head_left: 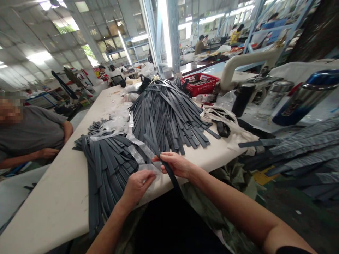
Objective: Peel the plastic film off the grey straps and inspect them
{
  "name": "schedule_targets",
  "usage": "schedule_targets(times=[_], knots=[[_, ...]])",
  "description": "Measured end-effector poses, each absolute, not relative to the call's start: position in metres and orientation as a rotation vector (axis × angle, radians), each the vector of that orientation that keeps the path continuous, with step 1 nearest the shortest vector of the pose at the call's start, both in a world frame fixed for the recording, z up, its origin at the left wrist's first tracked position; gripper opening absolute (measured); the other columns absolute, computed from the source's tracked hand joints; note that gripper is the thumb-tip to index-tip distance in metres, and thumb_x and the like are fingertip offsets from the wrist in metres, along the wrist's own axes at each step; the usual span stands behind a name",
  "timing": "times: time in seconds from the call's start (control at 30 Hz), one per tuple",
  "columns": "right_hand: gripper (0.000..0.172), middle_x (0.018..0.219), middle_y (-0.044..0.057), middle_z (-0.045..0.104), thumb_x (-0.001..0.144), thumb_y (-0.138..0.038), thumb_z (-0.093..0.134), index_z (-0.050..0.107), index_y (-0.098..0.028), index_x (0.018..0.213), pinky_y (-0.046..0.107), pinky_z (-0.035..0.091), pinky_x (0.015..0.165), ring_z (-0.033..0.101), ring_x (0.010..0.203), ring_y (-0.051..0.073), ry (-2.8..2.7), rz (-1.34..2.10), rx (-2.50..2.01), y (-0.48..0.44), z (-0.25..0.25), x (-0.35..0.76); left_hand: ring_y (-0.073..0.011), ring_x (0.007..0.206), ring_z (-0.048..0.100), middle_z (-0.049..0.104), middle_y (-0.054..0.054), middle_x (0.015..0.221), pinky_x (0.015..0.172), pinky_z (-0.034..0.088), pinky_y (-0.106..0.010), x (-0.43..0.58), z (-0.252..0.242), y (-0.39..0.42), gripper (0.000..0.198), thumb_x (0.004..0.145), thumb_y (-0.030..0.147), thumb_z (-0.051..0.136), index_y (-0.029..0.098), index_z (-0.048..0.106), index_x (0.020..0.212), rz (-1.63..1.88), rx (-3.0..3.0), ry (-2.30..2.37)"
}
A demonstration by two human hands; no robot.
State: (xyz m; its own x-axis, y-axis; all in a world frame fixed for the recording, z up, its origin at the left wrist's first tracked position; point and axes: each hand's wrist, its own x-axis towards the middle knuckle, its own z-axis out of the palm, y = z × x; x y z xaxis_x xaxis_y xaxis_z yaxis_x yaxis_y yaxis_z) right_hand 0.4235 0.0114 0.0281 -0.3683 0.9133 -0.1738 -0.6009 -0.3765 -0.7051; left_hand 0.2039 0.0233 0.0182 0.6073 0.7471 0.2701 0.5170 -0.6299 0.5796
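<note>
My right hand (pixel 177 164) grips a single dark grey strap (pixel 156 150) that runs from the big pile down over the table's near edge. My left hand (pixel 138 184) pinches a clear plastic strip (pixel 137 153) at that edge, just left of the strap. Two heaps of the same grey straps lie on the white table (pixel 53 197): a fanned pile (pixel 169 116) in the middle and a second pile (pixel 106 165) to the left that hangs over the front edge. Crumpled clear plastic (pixel 116 123) lies between and across them.
A red basket (pixel 200 84) stands at the far end. Right of the piles are a black flask (pixel 242 99), a clear jar (pixel 274 95) and a blue and steel flask (pixel 304 98). More straps (pixel 302 148) lie at the right. A person in a grey shirt (pixel 29 132) sits at the left.
</note>
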Motion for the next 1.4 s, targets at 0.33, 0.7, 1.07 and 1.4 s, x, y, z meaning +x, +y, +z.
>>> schedule_targets(times=[0.33,0.7,1.07,1.4], knots=[[0.043,0.117,0.012,0.07,0.073,-0.042,0.088,0.072,-0.014,0.102,0.019,0.058,0.053,0.067,0.062,0.01,-0.64,1.93,-0.717,-0.009,0.001,0.442,-0.0139,0.079,0.071,0.077,-0.002,0.09,0.074,0.051,-0.021,0.205,0.029,0.043,0.023,0.095,0.027,0.057,0.024,0.075,0.109,0.677,2.508,0.831],[0.044,0.081,0.005,0.07,0.065,-0.043,0.093,0.072,-0.012,0.089,0.02,0.055,0.06,0.064,0.062,0.01,-0.576,1.91,-0.593,-0.002,0.004,0.431,-0.0135,0.063,0.065,0.073,-0.002,0.074,0.064,0.047,-0.021,0.217,0.027,0.051,0.017,0.091,0.025,0.063,0.025,0.078,0.099,0.59,2.582,0.762],[0.023,0.078,-0.003,0.064,0.076,-0.036,0.088,0.072,-0.021,0.085,0.015,0.052,0.069,0.061,0.068,0.006,-0.471,1.497,-0.547,-0.042,-0.007,0.507,-0.0254,0.087,0.069,0.076,-0.006,0.093,0.085,0.051,-0.034,0.148,0.098,0.198,0.036,0.077,0.049,0.066,0.019,0.076,0.095,0.343,2.354,1.42],[0.015,0.107,0.006,0.072,0.1,-0.028,0.06,0.073,-0.022,0.099,0.025,0.053,0.091,0.067,0.099,0.016,-1.353,1.072,-0.872,-0.088,-0.008,0.505,-0.0398,0.134,0.049,0.059,-0.016,0.14,0.116,0.033,-0.054,0.169,0.123,0.191,0.061,0.083,0.058,0.061,0.013,0.065,0.124,0.852,2.429,1.703]])
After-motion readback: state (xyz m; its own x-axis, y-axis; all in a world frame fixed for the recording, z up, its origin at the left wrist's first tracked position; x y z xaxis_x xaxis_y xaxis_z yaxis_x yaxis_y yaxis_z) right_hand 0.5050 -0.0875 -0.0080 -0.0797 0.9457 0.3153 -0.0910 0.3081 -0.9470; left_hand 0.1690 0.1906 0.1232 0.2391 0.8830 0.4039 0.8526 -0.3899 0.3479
